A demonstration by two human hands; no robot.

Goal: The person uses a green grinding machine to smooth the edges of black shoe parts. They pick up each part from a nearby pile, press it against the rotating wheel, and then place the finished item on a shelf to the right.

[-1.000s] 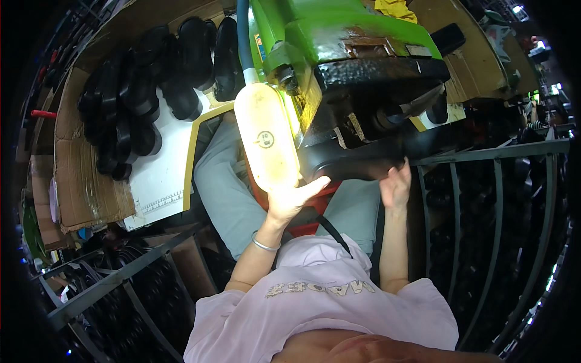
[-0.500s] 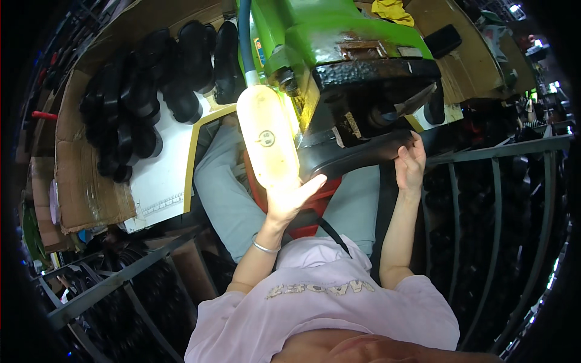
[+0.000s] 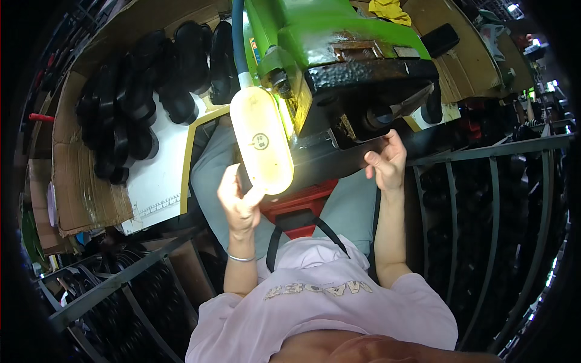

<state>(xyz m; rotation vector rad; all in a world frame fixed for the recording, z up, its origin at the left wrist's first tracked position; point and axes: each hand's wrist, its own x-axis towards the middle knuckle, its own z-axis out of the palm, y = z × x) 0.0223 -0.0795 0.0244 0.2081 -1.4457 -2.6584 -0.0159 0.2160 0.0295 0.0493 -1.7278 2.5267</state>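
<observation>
A long black shoe sole (image 3: pixel 324 165) lies level in front of the machine's dark working head (image 3: pixel 369 91), held between my two hands. My left hand (image 3: pixel 241 199) has its thumb and fingers curled about the left end, beside the lower tip of the glowing lamp (image 3: pixel 261 142). The lamp hides part of that end. At the other end, my right hand (image 3: pixel 387 162) pinches the sole between thumb and fingers, just below the machine head. The contact between sole and machine is in shadow, so I cannot tell if they touch.
A cardboard box (image 3: pixel 91 206) at the left holds several black soles with heels (image 3: pixel 136 100) and a white board (image 3: pixel 158 181). The green machine body (image 3: pixel 339 30) stands ahead. A yellow cloth (image 3: pixel 390 11) lies behind it. Metal racks (image 3: pixel 496 151) flank me, and a red stool (image 3: pixel 296 212) is below.
My left hand has moved left, from the right side of the lamp's tip to its left side. My right hand has shifted slightly left, and the sole has moved left with it.
</observation>
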